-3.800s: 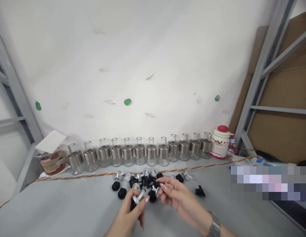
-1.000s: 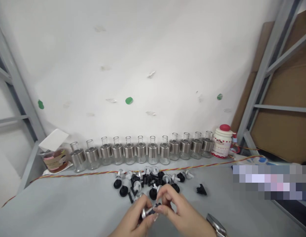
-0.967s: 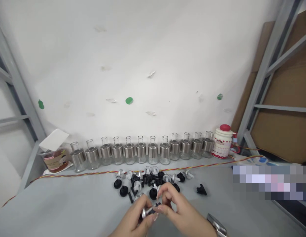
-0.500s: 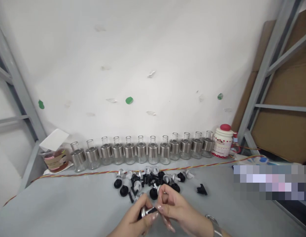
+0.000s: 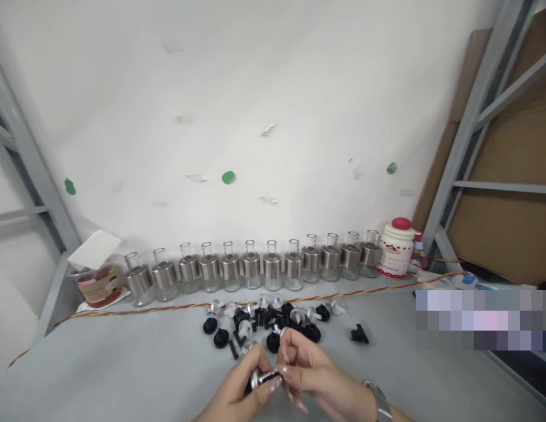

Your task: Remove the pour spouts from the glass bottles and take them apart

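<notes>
My left hand [image 5: 246, 390] is closed around a small silver-and-black cap piece [image 5: 264, 377], which has a silver ring and a dark stem pointing right. The thumb and fingers of my right hand [image 5: 305, 369] pinch the stem's right end, so that tip is hidden. Just beyond both hands lies a loose cluster of parts: black round caps [image 5: 220, 338], clear disc pieces with stems [image 5: 245, 329], and thin black stems [image 5: 233, 349]. A black toothed piece [image 5: 359, 334] lies apart on the right.
A row of glass bottles with metal sleeves [image 5: 252, 266] stands along the white wall. A twisted red-yellow wire [image 5: 167, 307] runs in front of them. A plastic tub [image 5: 99, 287] stands at the left end, a cream jar with a red lid [image 5: 396, 249] at the right.
The view has shifted slightly. Both hands keep their hold on the cap piece, which shows little visible movement.
</notes>
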### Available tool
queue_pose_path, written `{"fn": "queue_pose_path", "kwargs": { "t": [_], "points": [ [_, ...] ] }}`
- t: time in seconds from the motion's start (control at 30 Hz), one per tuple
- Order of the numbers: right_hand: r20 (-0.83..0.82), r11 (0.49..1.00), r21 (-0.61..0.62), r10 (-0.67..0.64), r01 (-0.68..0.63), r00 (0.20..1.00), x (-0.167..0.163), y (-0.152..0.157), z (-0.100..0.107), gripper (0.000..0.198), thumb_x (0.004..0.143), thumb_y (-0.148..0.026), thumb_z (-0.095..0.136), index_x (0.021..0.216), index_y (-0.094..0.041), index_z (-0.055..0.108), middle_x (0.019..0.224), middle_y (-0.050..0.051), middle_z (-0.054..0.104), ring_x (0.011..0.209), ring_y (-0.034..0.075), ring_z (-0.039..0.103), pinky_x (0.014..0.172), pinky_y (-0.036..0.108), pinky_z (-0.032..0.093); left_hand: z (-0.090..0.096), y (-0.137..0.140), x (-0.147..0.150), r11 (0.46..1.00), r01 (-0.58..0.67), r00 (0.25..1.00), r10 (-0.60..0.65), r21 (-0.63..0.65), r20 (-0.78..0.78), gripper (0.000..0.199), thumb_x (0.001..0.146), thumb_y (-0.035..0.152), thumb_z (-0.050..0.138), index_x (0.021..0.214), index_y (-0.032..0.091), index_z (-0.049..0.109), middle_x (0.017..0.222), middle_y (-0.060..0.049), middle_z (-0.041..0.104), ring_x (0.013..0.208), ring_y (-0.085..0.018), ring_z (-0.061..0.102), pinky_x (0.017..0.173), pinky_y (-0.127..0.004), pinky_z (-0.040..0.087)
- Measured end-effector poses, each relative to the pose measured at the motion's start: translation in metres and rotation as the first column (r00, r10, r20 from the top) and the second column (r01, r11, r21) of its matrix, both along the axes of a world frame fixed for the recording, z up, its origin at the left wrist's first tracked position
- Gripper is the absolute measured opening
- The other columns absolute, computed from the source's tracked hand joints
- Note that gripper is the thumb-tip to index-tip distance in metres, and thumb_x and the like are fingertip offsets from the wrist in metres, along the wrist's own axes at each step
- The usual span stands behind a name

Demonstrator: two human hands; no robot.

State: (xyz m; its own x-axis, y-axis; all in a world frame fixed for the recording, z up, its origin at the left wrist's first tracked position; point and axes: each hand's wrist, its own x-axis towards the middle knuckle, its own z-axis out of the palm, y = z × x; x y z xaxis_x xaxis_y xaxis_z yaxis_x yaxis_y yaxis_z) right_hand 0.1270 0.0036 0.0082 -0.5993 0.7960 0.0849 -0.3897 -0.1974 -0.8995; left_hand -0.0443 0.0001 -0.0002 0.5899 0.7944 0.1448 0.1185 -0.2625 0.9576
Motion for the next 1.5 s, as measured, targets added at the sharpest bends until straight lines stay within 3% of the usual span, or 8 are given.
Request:
{"fn": "queue_pose_path", "kwargs": {
  "t": [0.57,0.77,1.0,1.1,1.23,1.3,1.4,1.5],
  "points": [
    [0.086,0.98,0.185,-0.088,0.071,0.992,-0.002,-0.002,-0.009,0.035,0.071,-0.047,0.059,0.081,-0.021,0.038,0.061,-0.007,0.043,0.044,0.005,0.041,0.038,0.015,0.033,0.004,-0.006,0.0,0.995,-0.054,0.997,0.058,0.086,-0.053,0.031,0.08,0.048,0.042,0.071,0.02,0.034,0.065,0.004,0.034,0.06,-0.011,0.032,0.056,-0.023,0.028],
    [0.328,0.844,0.49,-0.408,0.217,0.852,0.001,-0.011,-0.004,0.02,0.083,-0.038,0.046,0.087,-0.018,0.049,0.068,-0.003,0.046,0.06,0.009,0.044,0.056,0.022,0.038,-0.001,-0.006,0.007,0.967,0.053,0.981,-0.004,-0.249,0.195,0.037,0.075,0.057,0.044,0.072,0.021,0.034,0.053,0.008,0.037,0.042,-0.005,0.029,0.041,-0.018,0.022],
    [0.433,0.806,0.533,-0.521,0.257,0.736,-0.001,-0.013,-0.004,0.02,0.084,-0.036,0.043,0.075,-0.018,0.048,0.058,-0.005,0.044,0.052,0.009,0.044,0.05,0.02,0.038,0.002,-0.01,0.019,0.73,0.129,0.88,0.228,-0.671,0.417,0.044,0.061,0.055,0.063,0.073,0.02,0.04,0.053,0.007,0.051,0.037,-0.003,0.039,0.038,-0.017,0.018],
    [0.426,0.715,0.67,-0.593,0.202,0.684,0.0,-0.013,-0.006,0.019,0.086,-0.032,0.04,0.079,-0.018,0.052,0.065,0.0,0.054,0.06,0.012,0.052,0.057,0.022,0.043,-0.001,-0.009,0.021,0.662,0.101,0.851,0.329,-0.743,0.409,0.042,0.058,0.051,0.068,0.074,0.019,0.045,0.054,0.006,0.054,0.033,-0.003,0.04,0.037,-0.017,0.017],
    [0.328,0.401,0.916,-0.758,0.008,0.563,0.003,-0.015,-0.007,0.026,0.086,-0.026,0.039,0.106,-0.018,0.053,0.089,0.01,0.062,0.082,0.021,0.056,0.075,0.033,0.045,-0.004,-0.005,0.021,0.639,0.058,0.836,0.389,-0.767,0.387,0.04,0.057,0.052,0.067,0.065,0.017,0.049,0.039,0.007,0.047,0.027,-0.003,0.035,0.033,-0.018,0.011],
    [0.317,0.319,0.943,-0.786,-0.09,0.53,0.003,-0.016,-0.005,0.035,0.085,-0.026,0.041,0.118,-0.017,0.046,0.092,0.012,0.062,0.083,0.023,0.056,0.074,0.035,0.046,-0.002,-0.004,0.02,0.627,0.037,0.831,0.413,-0.778,0.373,0.04,0.057,0.052,0.066,0.059,0.016,0.048,0.037,0.008,0.044,0.027,-0.002,0.032,0.033,-0.017,0.009],
    [0.343,0.291,0.939,-0.777,-0.182,0.527,0.001,-0.019,-0.001,0.042,0.084,-0.024,0.042,0.124,-0.016,0.04,0.093,0.012,0.061,0.082,0.023,0.057,0.073,0.034,0.048,0.006,-0.003,0.018,0.599,-0.029,0.853,0.432,-0.8,0.293,0.041,0.059,0.052,0.066,0.054,0.016,0.046,0.036,0.009,0.042,0.026,-0.001,0.03,0.033,-0.016,0.008],
    [0.394,0.33,0.919,-0.774,-0.216,0.496,-0.002,-0.021,0.002,0.046,0.08,-0.024,0.047,0.124,-0.015,0.041,0.093,0.013,0.061,0.081,0.024,0.057,0.071,0.035,0.05,0.01,-0.003,0.017,0.616,-0.057,0.872,0.413,-0.785,0.262,0.043,0.058,0.052,0.066,0.051,0.016,0.043,0.032,0.009,0.04,0.024,-0.001,0.027,0.032,-0.017,0.005]
  ]
}}
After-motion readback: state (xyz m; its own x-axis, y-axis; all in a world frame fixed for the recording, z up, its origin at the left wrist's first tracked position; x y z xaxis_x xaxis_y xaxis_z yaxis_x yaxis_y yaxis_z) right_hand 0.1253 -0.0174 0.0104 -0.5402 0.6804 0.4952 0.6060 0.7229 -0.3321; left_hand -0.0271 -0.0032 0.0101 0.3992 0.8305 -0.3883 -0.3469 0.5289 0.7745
